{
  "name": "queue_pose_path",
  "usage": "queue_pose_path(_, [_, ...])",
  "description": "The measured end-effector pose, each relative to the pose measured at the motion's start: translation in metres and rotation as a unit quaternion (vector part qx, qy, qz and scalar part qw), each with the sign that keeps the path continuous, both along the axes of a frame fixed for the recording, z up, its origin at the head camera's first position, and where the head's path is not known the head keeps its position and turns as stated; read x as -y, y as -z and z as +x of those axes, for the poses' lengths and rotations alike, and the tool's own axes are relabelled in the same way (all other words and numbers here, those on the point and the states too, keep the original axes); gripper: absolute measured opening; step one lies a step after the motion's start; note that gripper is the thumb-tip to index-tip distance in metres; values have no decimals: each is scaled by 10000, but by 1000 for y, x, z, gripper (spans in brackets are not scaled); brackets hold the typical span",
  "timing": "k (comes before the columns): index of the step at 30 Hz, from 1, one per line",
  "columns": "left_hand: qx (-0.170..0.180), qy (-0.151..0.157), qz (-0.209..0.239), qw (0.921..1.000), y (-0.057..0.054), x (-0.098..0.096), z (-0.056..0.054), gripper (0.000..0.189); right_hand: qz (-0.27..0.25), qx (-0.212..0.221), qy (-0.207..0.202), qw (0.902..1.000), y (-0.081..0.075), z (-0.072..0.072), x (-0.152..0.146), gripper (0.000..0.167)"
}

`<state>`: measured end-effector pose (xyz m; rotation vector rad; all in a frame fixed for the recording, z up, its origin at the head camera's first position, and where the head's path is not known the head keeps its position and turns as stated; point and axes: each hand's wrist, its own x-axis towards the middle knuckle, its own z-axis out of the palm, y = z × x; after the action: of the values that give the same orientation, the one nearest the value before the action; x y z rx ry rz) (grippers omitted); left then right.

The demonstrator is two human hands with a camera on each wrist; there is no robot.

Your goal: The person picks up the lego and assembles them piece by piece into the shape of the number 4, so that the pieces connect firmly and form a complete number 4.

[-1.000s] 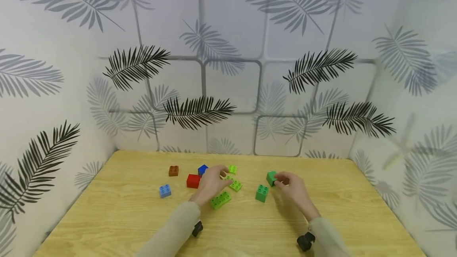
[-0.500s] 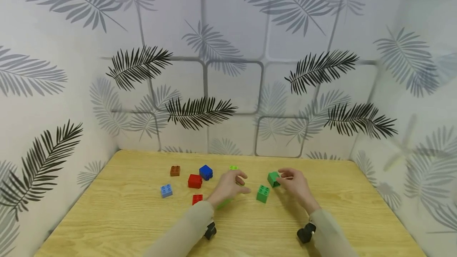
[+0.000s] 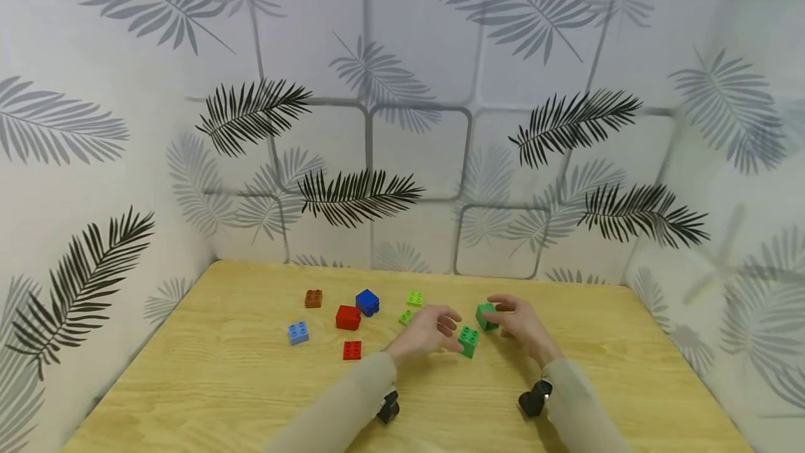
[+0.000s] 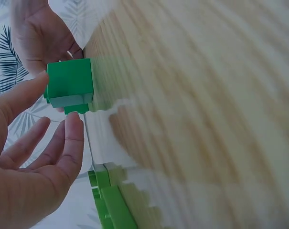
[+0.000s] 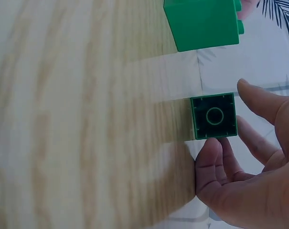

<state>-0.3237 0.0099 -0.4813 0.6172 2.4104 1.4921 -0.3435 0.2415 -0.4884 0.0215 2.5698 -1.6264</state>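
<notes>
My left hand hovers at the left of an upright green toy brick, its thumb close to the brick's near side. In the left wrist view the fingers are spread and loosely bent around this brick; contact with it is unclear. A second green brick lies on its side just behind, its hollow underside facing the right wrist camera. Beside it is my right hand. In the right wrist view the fingertips are at one side of that brick, while the thumb stands apart from it.
Lime bricks lie behind the left hand, partly hidden by it. Farther left on the wooden table are a red brick, a flat red brick, a blue brick, a light blue brick and a brown brick.
My left hand has moved right, from above the lime bricks to the upright green brick, uncovering the red and blue bricks. The right hand has stayed beside the tipped green brick.
</notes>
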Motion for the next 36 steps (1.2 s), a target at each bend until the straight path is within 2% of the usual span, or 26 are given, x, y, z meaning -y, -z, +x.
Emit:
queue_pose_path(7, [140, 17, -222, 9997, 1, -9, 0, 50, 174, 127, -212, 9995, 0, -5, 2, 50])
queue_pose_path(16, [568, 137, -89, 9983, -2, -15, 3, 48, 446, 22, -266, 9986, 0, -5, 4, 45])
queue_pose_path(27, [436, 168, -19, 9989, 2, -12, 1, 29, 332, -24, -245, 9991, 6, -3, 2, 42])
queue_pose_path(36, [313, 93, -244, 9992, 3, -3, -1, 28, 403, -269, -230, 9986, 5, 0, -2, 40])
